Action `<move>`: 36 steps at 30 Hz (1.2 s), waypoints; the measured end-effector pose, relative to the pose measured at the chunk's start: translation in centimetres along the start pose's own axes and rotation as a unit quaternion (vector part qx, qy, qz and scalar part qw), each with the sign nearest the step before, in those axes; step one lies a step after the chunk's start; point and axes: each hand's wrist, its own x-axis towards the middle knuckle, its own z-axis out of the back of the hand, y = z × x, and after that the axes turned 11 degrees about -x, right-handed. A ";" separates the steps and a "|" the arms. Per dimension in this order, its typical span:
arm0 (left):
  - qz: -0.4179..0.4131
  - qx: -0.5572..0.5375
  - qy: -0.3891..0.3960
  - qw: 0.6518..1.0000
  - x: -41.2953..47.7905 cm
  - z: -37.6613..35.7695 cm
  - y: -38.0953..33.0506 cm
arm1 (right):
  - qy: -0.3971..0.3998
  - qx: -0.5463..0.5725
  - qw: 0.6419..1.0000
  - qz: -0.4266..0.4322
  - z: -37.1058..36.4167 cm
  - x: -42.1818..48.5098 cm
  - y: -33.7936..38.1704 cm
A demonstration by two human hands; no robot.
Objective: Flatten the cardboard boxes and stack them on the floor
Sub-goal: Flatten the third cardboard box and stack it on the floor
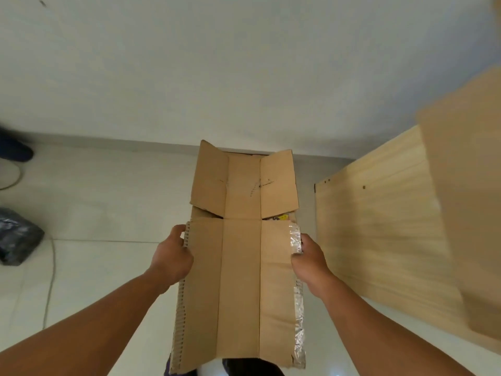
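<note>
A flattened brown cardboard box (240, 280) is held out flat in front of me above the white floor. Its far flaps (244, 183) bend slightly upward, and clear tape runs along its right edge. My left hand (172, 257) grips the left corrugated edge. My right hand (309, 260) grips the taped right edge. Under the far flaps a strip of more cardboard (202, 213) shows; what it belongs to is hidden.
A light wooden cabinet (385, 240) stands close on the right, with a blurred cardboard-coloured panel (471, 185) beside it. A black plastic bag (16, 236) and a thin cable (50, 280) lie on the floor at left. A white wall (244, 77) rises just behind.
</note>
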 end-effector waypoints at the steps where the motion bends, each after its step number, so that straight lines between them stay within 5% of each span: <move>1: -0.002 -0.002 0.000 1.000 2.4 -0.9 1.2 | -0.002 0.002 1.000 0.001 -1.2 2.5 -0.7; 13: -0.028 0.040 -0.001 0.999 22.9 -6.5 12.1 | -0.057 -0.021 0.998 0.009 -12.4 23.7 -7.1; 19: -0.036 0.093 -0.007 0.995 28.3 -6.2 13.2 | -0.068 -0.196 0.974 0.092 -12.5 27.1 -7.5; 27: -0.072 0.267 -0.006 0.961 29.8 -6.2 11.1 | -0.067 -0.248 0.963 0.081 -11.8 28.6 -7.3; 31: -0.154 0.269 -0.048 0.950 30.3 -6.8 10.8 | -0.161 -0.337 0.909 0.187 -12.0 28.1 -6.1; 36: -0.246 0.373 0.023 0.894 30.6 -9.1 10.5 | -0.081 -0.464 0.831 0.294 -13.9 28.6 -3.8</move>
